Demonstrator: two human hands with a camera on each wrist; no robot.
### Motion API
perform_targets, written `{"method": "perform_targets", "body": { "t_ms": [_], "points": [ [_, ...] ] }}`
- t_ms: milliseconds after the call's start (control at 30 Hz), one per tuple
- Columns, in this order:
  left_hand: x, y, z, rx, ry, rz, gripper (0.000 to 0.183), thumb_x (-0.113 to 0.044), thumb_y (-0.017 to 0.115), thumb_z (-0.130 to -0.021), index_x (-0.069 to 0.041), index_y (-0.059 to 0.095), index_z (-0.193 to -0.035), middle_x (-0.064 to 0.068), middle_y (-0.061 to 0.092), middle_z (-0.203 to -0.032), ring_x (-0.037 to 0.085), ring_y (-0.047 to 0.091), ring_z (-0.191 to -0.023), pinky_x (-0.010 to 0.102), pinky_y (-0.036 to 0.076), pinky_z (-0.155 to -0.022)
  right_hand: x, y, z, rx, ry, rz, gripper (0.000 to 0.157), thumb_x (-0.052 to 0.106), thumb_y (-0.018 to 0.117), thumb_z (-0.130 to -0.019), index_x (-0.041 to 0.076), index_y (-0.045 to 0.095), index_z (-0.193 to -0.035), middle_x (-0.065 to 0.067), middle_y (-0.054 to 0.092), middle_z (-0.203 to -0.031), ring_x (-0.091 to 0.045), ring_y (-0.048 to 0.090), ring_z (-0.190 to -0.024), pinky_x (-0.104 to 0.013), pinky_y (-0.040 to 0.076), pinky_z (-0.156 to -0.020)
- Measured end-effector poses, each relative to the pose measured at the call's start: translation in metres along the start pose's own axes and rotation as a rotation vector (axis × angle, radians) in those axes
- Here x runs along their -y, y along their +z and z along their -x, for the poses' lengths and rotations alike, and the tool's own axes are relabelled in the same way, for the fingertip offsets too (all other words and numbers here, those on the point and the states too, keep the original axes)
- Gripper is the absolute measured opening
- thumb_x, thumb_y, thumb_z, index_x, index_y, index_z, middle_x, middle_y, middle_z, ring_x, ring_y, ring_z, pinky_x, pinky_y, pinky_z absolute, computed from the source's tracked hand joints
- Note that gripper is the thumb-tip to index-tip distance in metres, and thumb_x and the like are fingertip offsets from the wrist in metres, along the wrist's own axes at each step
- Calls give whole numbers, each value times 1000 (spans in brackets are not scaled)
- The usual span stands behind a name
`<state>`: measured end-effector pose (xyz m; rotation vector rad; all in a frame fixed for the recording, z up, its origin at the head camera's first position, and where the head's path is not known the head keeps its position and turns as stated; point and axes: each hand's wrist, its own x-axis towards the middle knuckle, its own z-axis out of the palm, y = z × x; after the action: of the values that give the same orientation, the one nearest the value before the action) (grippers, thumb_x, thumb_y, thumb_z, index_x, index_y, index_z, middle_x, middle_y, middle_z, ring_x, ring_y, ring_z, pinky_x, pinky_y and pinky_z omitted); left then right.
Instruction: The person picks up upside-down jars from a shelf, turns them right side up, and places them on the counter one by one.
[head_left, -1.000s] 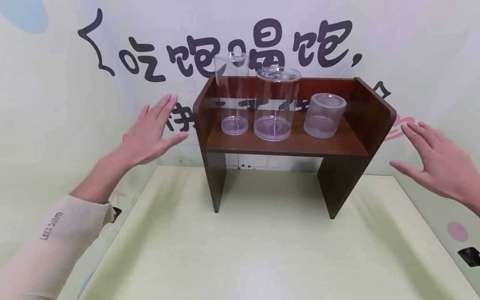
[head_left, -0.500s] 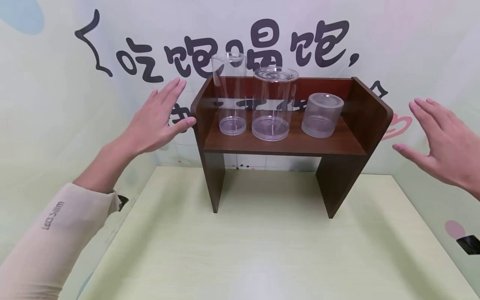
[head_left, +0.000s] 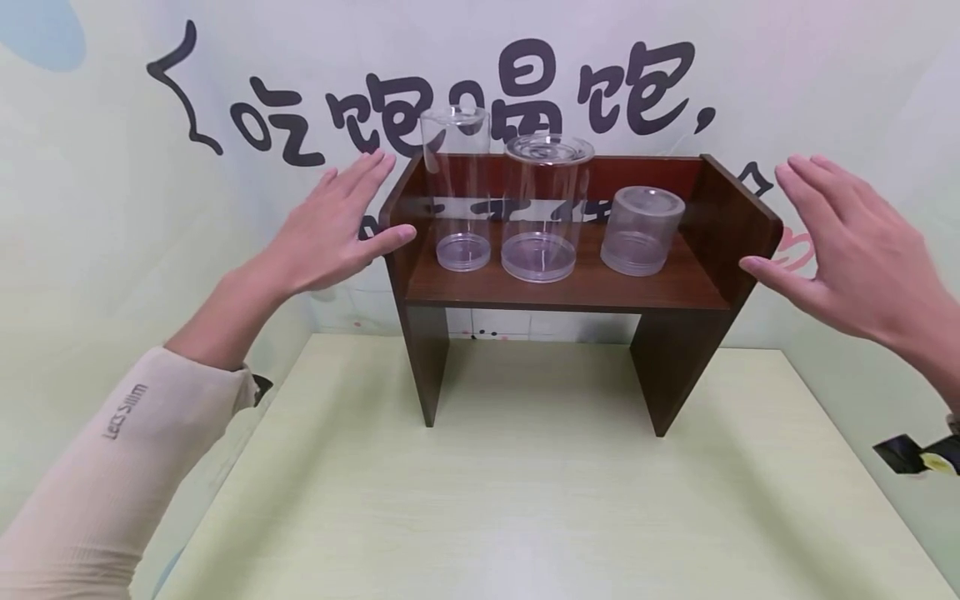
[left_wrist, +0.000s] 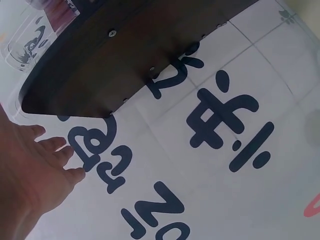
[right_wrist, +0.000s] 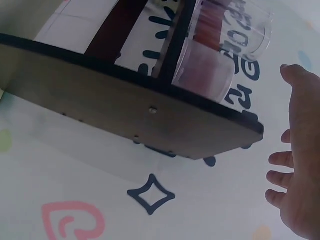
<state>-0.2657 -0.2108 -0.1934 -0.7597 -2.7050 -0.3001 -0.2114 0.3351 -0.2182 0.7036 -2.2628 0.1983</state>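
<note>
Three clear jars stand on the shelf of a dark brown wooden rack (head_left: 570, 293). Leftmost is a tall narrow jar (head_left: 459, 192), in the middle a wider jar (head_left: 546, 208), and on the right a short jar (head_left: 642, 232). My left hand (head_left: 330, 225) is raised beside the rack's left side panel, fingers straight and thumb apart, holding nothing. On the other side my right hand (head_left: 855, 250) is up near the right side panel, fingers also extended and nothing in it. Both wrist views show the panel's outer face close to the fingers, with the short jar (right_wrist: 205, 70) behind it on the right.
The rack stands toward the back of a pale wooden table (head_left: 480, 500). Behind it hangs a white backdrop (head_left: 247, 208) with large black characters, continuing along both sides. Below the shelf is an open space between the rack's two legs.
Both hands have risen and come closer to the rack, the left moving rightward and the right finally leftward. The jars stay in place; the head view shifts slightly.
</note>
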Motion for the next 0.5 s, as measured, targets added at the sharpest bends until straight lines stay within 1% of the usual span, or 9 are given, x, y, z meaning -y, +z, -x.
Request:
{"method": "perform_targets", "body": {
  "t_ms": [133, 233, 300, 367, 433, 500],
  "points": [
    [-3, 0, -5, 13, -6, -1, 102, -80, 35, -99, -14, 8, -172, 8, 7, -179, 27, 4, -165, 49, -2, -134, 9, 2, -12, 2, -15, 9, 111, 90, 36, -92, 3, 42, -161, -25, 45, -161, -42, 37, -153, -50, 26, -130],
    [-5, 1, -9, 16, -4, -2, 101, -79, 35, -99, -14, 9, -172, 9, 8, -179, 27, 5, -165, 49, -1, -134, 17, 5, -20, 17, -17, 4, 107, 87, 39, -94, 4, 41, -161, -23, 44, -162, -44, 39, -151, -56, 30, -127],
    [-5, 1, -11, 17, -1, -3, 100, -79, 36, -100, -14, 10, -172, 10, 9, -178, 27, 6, -165, 49, -1, -134, 22, 7, -25, 29, -19, 0, 101, 81, 47, -96, 4, 41, -162, -23, 44, -162, -45, 39, -150, -60, 32, -125],
    [-6, 2, -13, 21, -2, -3, 99, -78, 36, -100, -15, 11, -172, 10, 9, -178, 27, 7, -165, 49, -1, -134, 28, 8, -30, 46, -17, -4, 93, 70, 57, -98, 5, 40, -162, -22, 42, -163, -45, 39, -150, -61, 33, -124],
    [-7, 2, -15, 23, -4, -5, 99, -78, 37, -100, -15, 12, -172, 10, 10, -178, 27, 7, -165, 49, 0, -134, 33, 11, -35, 60, -16, -4, 89, 57, 67, -96, 5, 38, -163, -22, 42, -163, -45, 39, -150, -63, 34, -122],
    [-8, 3, -17, 26, -8, -11, 99, -78, 37, -99, -15, 12, -172, 9, 9, -178, 28, 8, -165, 49, 0, -134, 39, 14, -41, 64, -22, -2, 89, 46, 75, -93, 3, 39, -162, -22, 42, -163, -45, 40, -149, -65, 37, -120]
  ]
}}
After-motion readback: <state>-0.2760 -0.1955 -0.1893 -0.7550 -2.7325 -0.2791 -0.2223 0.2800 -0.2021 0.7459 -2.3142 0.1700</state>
